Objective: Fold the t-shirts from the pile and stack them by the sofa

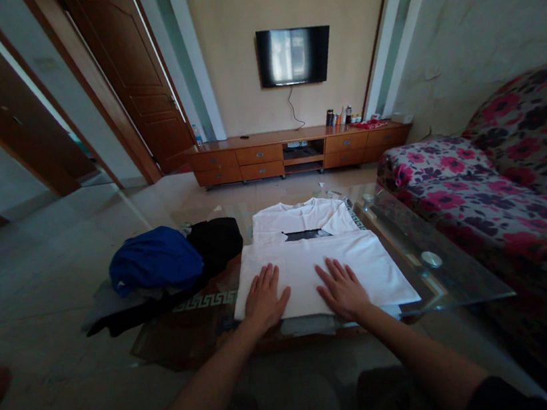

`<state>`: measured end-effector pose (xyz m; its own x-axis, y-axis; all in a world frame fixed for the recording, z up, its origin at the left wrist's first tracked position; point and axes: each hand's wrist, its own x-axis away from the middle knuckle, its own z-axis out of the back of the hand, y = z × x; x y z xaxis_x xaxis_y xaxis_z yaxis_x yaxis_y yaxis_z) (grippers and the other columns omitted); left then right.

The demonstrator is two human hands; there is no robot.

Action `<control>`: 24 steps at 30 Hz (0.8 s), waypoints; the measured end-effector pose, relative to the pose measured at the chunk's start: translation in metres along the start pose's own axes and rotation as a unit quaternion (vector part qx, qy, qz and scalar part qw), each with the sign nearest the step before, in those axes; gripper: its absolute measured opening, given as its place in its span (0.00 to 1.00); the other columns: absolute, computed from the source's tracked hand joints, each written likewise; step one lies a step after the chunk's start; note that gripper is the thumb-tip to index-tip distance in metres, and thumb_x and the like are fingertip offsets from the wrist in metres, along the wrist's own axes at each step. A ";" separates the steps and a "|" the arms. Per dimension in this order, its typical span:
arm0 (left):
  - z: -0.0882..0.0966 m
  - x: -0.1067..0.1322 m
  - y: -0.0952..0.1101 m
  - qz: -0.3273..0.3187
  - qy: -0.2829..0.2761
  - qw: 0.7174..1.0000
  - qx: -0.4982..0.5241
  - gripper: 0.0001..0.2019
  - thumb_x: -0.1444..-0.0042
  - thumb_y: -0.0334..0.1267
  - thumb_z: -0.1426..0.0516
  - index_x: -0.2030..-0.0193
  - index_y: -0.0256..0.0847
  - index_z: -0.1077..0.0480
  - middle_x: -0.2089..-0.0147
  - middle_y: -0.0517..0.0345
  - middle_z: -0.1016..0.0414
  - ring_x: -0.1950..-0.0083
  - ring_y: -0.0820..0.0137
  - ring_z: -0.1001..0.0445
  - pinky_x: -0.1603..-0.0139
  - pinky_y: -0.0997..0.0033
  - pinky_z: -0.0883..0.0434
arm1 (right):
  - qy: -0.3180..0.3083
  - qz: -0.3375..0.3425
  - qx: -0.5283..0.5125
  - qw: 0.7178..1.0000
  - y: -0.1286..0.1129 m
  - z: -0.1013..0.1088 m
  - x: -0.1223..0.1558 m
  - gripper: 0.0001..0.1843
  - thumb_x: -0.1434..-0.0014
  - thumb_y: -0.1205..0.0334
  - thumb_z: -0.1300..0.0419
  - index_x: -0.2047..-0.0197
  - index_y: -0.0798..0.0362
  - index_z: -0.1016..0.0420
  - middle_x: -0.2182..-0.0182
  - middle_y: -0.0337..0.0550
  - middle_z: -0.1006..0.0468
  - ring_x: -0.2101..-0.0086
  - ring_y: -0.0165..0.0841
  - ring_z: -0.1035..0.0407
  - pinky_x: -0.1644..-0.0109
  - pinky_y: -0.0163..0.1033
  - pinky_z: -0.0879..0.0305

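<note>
A white T-shirt (307,268) lies on the glass table in front of me, its lower part folded up over the chest. The neckline points away from me, and a strip of dark print shows just above the fold's edge. My left hand (265,298) rests flat on the left half of the folded layer, fingers spread. On the right half, my right hand (344,290) lies palm down with its fingers apart. Neither hand grips the cloth. Whatever print continues beneath the fold is hidden.
Left on the glass table (459,281) is a heap of clothes with a blue garment (154,257) and a black one (217,239). A floral sofa (453,188) borders the right side. Beyond stands a wooden TV cabinet (259,155) beneath a wall-mounted television (294,55).
</note>
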<state>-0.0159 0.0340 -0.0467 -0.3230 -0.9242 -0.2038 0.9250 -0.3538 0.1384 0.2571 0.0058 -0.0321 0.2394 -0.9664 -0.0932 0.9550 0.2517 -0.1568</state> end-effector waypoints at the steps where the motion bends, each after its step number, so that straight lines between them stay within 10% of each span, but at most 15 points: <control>1: 0.001 0.002 -0.007 0.002 0.000 1.000 -0.002 0.35 0.31 0.56 0.57 0.24 0.38 0.51 0.21 0.49 0.55 0.21 0.59 0.59 0.24 0.53 0.53 | 0.001 -0.011 0.006 1.000 0.011 0.000 0.005 0.36 0.29 0.38 0.61 0.23 0.40 0.54 0.24 0.41 0.64 0.27 0.45 0.66 0.27 0.58 0.65; 12: 0.010 0.024 -0.049 0.013 -0.015 1.000 -0.012 0.36 0.32 0.55 0.58 0.25 0.31 0.49 0.22 0.43 0.53 0.21 0.57 0.57 0.24 0.55 0.52 | 0.019 -0.135 0.065 0.989 0.125 -0.003 0.050 0.46 0.31 0.34 0.67 0.22 0.58 0.58 0.24 0.50 0.62 0.27 0.43 0.69 0.25 0.53 0.65; 19: 0.029 0.048 -0.037 0.013 -0.053 0.998 -0.022 0.33 0.34 0.52 0.53 0.30 0.30 0.42 0.25 0.37 0.46 0.24 0.52 0.49 0.27 0.54 0.47 | 0.018 -0.140 0.069 0.988 0.129 -0.001 0.071 0.45 0.31 0.35 0.66 0.25 0.58 0.50 0.26 0.53 0.52 0.28 0.44 0.59 0.27 0.53 0.55; 24: 0.040 0.013 -0.031 0.047 0.008 0.999 -0.020 0.24 0.32 0.49 0.56 0.38 0.37 0.33 0.32 0.40 0.35 0.30 0.54 0.38 0.30 0.55 0.42 | 0.078 -0.162 0.086 0.980 0.109 0.016 0.027 0.41 0.31 0.37 0.63 0.27 0.57 0.44 0.28 0.57 0.47 0.31 0.49 0.49 0.30 0.55 0.52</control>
<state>-0.0570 0.0278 -0.0149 -0.2320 -0.9505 -0.2068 0.9582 -0.2599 0.1196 0.3701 0.0066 -0.0364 -0.0976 -0.9712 -0.2176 0.9951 -0.0919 -0.0360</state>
